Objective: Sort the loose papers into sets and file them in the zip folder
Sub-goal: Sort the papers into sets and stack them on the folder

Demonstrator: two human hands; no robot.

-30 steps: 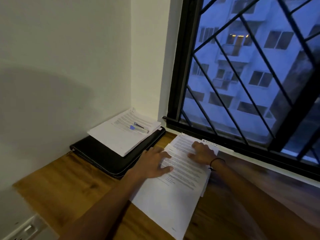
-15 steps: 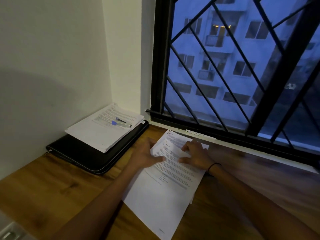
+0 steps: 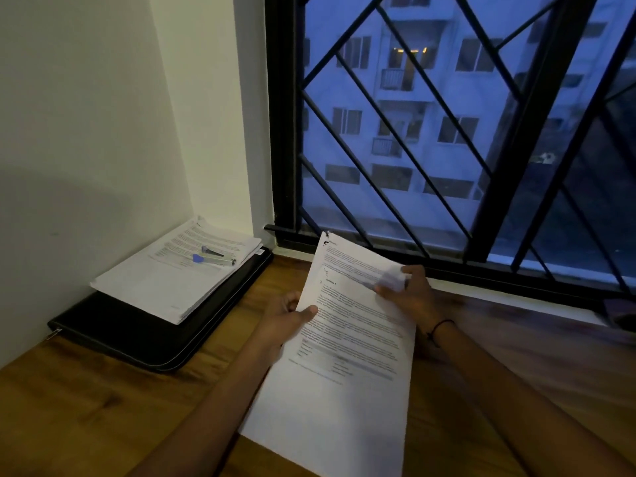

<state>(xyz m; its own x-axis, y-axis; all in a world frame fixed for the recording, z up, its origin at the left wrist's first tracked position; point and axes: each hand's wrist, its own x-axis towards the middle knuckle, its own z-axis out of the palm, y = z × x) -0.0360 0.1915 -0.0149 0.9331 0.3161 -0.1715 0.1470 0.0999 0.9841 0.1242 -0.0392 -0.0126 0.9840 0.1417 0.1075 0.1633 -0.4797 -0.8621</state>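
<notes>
We hold a set of printed papers (image 3: 347,342) in both hands, tilted up over the near middle of the wooden table (image 3: 86,407), with its far corner reaching toward the window. The top sheet is white with lines of small dark type, blurred beyond reading, and blank along its near part; a small dark mark shows at the far left corner, though we cannot tell what it is. Our left hand (image 3: 287,320) pinches the left edge, thumb on top of the page and fingers under it. Our right hand (image 3: 411,292) grips the right edge farther up, closed on the paper, where a corner of a sheet looks bent up and smeared by motion. A dark band (image 3: 440,327) circles the right wrist. To the left, in the far corner against the wall, a black zip folder (image 3: 144,342) lies flat and closed on the table, its zip pull at the left end. A second stack of papers (image 3: 179,273) rests on top of it, and a pen with a blue part (image 3: 213,259) lies on that stack. The walls are plain and pale. On the right, a black window grille (image 3: 378,139) stands before a dim blue view of an apartment block.
</notes>
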